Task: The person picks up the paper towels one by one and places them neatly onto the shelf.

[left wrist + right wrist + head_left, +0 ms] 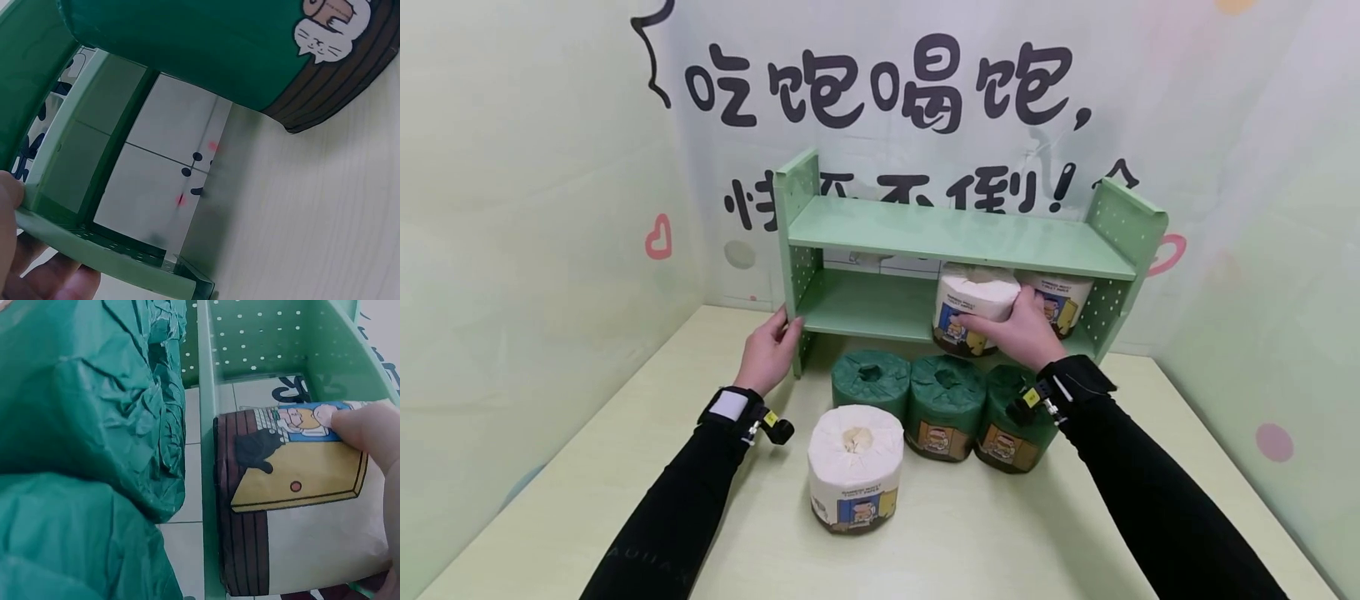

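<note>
My right hand (1024,332) grips a white-wrapped toilet paper roll (973,287) at the lower board of a green two-tier shelf (940,233). The thumb lies across the roll's printed front, also plain in the right wrist view. Just right of it, a second white roll (1070,292) stands on the same board, partly hidden by my hand. At the shelf's left end, my left hand (766,357) holds the side panel (94,259), thumb on one face and fingers on the other. A third white roll (856,462) stands upright on the table, nearer to me.
Three green-wrapped rolls (945,400) stand in a row on the table (947,533) before the shelf, the rightmost partly behind my right wrist. A printed curtain (880,150) with large dark characters hangs behind the shelf.
</note>
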A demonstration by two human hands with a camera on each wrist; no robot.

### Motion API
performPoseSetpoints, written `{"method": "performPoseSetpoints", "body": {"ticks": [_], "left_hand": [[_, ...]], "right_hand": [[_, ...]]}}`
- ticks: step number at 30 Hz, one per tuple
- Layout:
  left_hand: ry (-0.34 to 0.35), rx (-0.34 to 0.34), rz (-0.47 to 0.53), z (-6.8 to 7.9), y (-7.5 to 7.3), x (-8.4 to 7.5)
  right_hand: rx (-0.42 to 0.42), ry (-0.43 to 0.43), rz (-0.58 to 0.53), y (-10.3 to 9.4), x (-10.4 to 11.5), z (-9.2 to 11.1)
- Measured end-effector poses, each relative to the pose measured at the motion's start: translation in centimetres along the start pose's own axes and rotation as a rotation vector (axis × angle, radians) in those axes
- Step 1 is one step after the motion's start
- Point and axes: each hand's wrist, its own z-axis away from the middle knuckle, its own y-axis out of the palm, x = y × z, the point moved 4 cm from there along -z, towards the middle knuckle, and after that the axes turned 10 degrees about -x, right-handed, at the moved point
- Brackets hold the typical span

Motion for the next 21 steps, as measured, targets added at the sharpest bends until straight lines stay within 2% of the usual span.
{"method": "performPoseSetpoints", "body": {"ticks": [5, 16, 21], "left_hand": [[0.004, -0.002, 0.001, -0.03, 0.04, 0.25], [0.001, 0.001, -0.002, 0.20, -0.09, -0.21], [-0.004, 0.001, -0.002, 0.20, -0.15, -0.38]], "right_hand": [[-0.009, 0.005, -0.004, 0.13, 0.33, -0.07], [-0.073, -0.053, 0.139, 0.30, 0.79, -0.76], [-0.078, -0.063, 0.111, 0.39, 0.91, -0.99]]}}
